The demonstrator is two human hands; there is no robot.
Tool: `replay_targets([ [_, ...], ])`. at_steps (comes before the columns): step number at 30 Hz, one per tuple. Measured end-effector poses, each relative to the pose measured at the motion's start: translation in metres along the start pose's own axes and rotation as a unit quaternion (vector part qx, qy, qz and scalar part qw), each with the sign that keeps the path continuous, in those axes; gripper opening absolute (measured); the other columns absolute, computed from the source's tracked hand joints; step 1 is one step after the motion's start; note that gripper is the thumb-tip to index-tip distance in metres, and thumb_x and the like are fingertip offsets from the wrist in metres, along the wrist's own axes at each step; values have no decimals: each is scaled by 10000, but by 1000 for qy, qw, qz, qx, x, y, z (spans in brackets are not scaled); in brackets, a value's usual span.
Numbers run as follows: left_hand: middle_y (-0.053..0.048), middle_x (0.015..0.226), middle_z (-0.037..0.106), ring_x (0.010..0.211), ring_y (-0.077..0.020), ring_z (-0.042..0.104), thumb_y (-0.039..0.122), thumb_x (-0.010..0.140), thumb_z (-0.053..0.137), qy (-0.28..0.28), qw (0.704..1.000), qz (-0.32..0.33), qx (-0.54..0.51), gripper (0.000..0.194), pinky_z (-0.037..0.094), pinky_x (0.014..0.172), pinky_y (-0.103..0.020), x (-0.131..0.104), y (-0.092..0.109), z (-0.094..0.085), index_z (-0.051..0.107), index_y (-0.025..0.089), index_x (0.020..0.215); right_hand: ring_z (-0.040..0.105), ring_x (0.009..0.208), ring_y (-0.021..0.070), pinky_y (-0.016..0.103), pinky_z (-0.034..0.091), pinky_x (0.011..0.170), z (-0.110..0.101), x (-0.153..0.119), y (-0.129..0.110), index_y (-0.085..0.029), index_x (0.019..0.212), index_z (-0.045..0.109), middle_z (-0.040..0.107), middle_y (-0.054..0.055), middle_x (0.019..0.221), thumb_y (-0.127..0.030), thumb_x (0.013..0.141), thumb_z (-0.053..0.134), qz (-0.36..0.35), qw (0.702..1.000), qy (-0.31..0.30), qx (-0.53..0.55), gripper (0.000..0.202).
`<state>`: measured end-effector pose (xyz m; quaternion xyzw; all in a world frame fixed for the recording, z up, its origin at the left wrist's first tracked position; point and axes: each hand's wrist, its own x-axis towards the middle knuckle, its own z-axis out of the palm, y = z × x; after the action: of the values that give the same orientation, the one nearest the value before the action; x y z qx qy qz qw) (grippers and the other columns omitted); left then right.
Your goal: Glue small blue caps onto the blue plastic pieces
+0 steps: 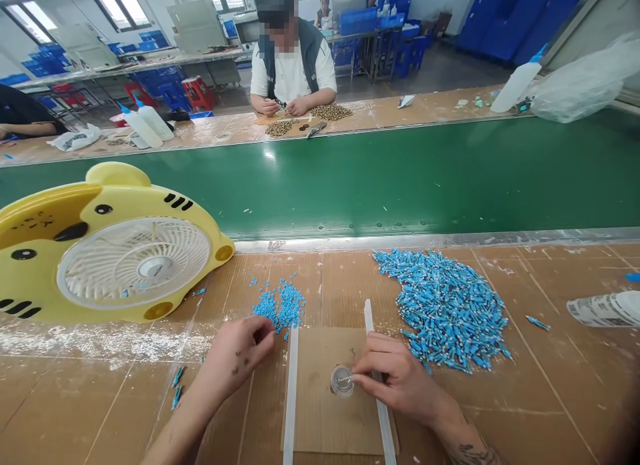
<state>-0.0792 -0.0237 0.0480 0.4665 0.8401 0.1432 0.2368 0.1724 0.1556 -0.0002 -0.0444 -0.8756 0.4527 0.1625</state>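
Observation:
My left hand (243,355) is at the near edge of a small pile of tiny blue discs (287,305), its fingers curled together. Whatever is between those fingertips, if anything, is hidden. In my right hand (395,375) a thin pale stick (346,379) is pinched between thumb and forefinger. Its tip reaches into a small round clear dish (342,389). The dish sits on a cardboard sheet (320,425) that has white tape strips along both sides. Right of the sheet lies a large heap of small blue pen-shaped pieces (450,308).
A yellow animal-faced fan (135,265) stands at the left. A white bottle (607,309) lies at the right. Beyond the cardboard-covered table runs a green conveyor belt (400,178). Across it, a person (293,71) handles small parts beside brownish piles (330,113).

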Motion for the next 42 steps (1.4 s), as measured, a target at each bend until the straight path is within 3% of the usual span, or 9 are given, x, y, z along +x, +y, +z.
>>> replay_targets([
  [3, 23, 577, 552, 515, -93, 455, 291, 831, 590, 1, 944, -28, -327, 178, 314, 513, -218, -2, 3, 10, 638, 169, 710, 512, 696, 124, 262, 362, 668, 1, 2, -1, -174, 799, 679, 641, 9, 708, -256, 909, 626, -14, 1000, 6, 4, 147],
  [5, 37, 525, 528, 443, -67, 409, 293, 780, 675, -26, 846, -30, -532, 164, 280, 445, -193, 0, 10, 27, 639, 162, 687, 508, 696, 126, 263, 361, 673, 2, 3, -2, -171, 797, 667, 638, 8, 701, -238, 906, 629, -22, 1000, 6, -1, 133],
  [8, 15, 522, 561, 375, -52, 388, 253, 698, 767, -82, 663, 11, -744, 151, 224, 360, -175, 7, 25, 56, 661, 146, 685, 490, 699, 129, 269, 346, 672, 5, 5, -7, -169, 805, 654, 622, 12, 705, -202, 903, 623, -32, 999, -3, -34, 107],
  [12, 21, 515, 523, 376, -67, 419, 316, 621, 819, -106, 606, 27, -788, 243, 247, 329, -171, 13, 37, 81, 636, 158, 632, 451, 683, 138, 281, 303, 644, 9, 8, -14, -165, 810, 645, 579, 23, 695, -172, 914, 581, -35, 994, -4, -101, 122],
  [19, 20, 590, 525, 415, -47, 442, 227, 731, 760, -165, 489, 62, -854, 109, 290, 351, -135, 5, 35, 88, 675, 160, 744, 436, 655, 135, 281, 278, 612, 0, 16, -30, -159, 737, 601, 535, 16, 658, -194, 907, 567, -25, 987, -27, -156, 177],
  [22, 14, 606, 542, 425, -48, 474, 198, 737, 757, -176, 469, 74, -862, 79, 321, 363, -133, 3, 37, 89, 691, 158, 754, 454, 643, 128, 275, 300, 606, -14, 20, -45, -157, 777, 614, 555, 12, 654, -151, 890, 582, -33, 994, 22, -104, 117],
  [28, 4, 590, 566, 426, -63, 510, 194, 716, 772, -180, 478, 68, -857, 95, 334, 361, -136, 4, 42, 90, 691, 144, 717, 492, 613, 128, 276, 358, 571, -22, 40, -82, -156, 860, 643, 554, 13, 661, -93, 838, 616, -53, 980, 187, -31, 72],
  [34, -2, 566, 578, 402, -68, 502, 236, 699, 790, -188, 497, 49, -846, 151, 306, 339, -144, 4, 45, 89, 677, 138, 684, 482, 595, 142, 298, 366, 555, -3, 47, -87, -199, 847, 663, 558, 18, 647, -149, 847, 638, -31, 979, 200, -18, 56],
  [42, -3, 574, 579, 402, -65, 498, 251, 696, 793, -195, 510, 44, -837, 166, 307, 345, -149, 4, 46, 88, 673, 138, 679, 474, 595, 139, 295, 354, 559, -4, 42, -84, -199, 834, 653, 549, 17, 636, -187, 879, 622, -29, 982, 185, -27, 56],
])
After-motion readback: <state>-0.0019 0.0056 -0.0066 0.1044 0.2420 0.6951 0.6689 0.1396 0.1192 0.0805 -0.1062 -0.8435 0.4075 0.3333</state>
